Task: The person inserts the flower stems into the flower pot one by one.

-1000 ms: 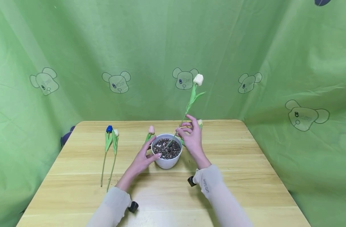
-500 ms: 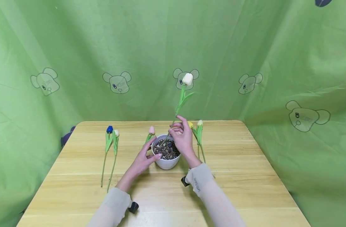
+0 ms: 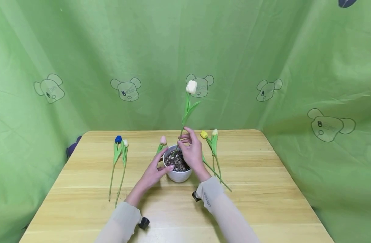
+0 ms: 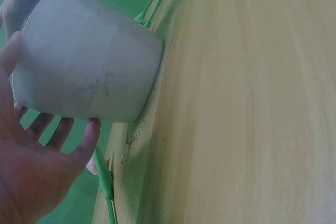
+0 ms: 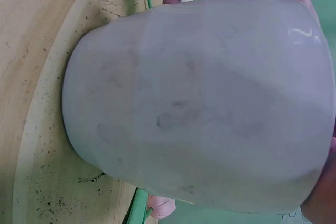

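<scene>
A white flowerpot (image 3: 180, 177) filled with dark, gravelly soil (image 3: 180, 164) stands upright on the table. My left hand (image 3: 151, 173) holds its left side, thumb at the rim and fingers along the outer wall, as the left wrist view shows on the pot (image 4: 89, 56). Between thumb and fingers, my right hand (image 3: 192, 153) pinches the stem of an artificial white tulip (image 3: 191, 87) above the pot. The tulip stands nearly upright, leaning slightly right, its lower stem at the soil near the back left. How deep the stem sits cannot be told.
Left on the wooden table (image 3: 88, 162) lie a blue tulip (image 3: 117, 139) and a white one (image 3: 125, 143). A pink tulip (image 3: 163, 140) lies behind the pot. To the right are a yellow tulip (image 3: 204, 134), a pale tulip (image 3: 215, 132) and another green stem (image 3: 217, 175). Green curtains surround the table.
My right hand has moved left with the white tulip, which now stands more upright, its stem shifted toward the pot's back left. The flowers at right came into fuller view. My left hand stayed put.
</scene>
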`<action>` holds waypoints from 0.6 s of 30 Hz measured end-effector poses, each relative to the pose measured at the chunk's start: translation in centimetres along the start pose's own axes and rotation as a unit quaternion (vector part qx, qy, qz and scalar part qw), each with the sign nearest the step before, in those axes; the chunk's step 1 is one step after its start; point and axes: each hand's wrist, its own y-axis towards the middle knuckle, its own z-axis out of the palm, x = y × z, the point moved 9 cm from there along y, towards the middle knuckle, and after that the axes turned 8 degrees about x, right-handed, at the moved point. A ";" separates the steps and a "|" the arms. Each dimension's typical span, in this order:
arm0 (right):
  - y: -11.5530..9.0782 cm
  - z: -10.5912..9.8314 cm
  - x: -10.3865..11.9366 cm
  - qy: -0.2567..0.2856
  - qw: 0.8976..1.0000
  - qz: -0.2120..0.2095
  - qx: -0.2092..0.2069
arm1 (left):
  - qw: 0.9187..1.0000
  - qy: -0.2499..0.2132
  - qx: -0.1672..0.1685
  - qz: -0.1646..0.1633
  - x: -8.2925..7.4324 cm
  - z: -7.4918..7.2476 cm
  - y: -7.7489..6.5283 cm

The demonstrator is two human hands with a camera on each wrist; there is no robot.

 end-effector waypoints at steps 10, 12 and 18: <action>-0.4 0.9 0.2 -0.051 0.998 -0.032 0.027 | 1.000 0.002 0.002 -0.001 0.1 0.1 -0.1; -0.4 1.0 0.3 -0.055 0.997 -0.036 0.032 | 1.000 0.003 0.002 -0.002 0.1 0.1 -0.1; -0.4 1.4 0.7 -0.071 0.996 -0.041 0.047 | 1.000 0.003 0.002 0.002 0.0 0.0 0.0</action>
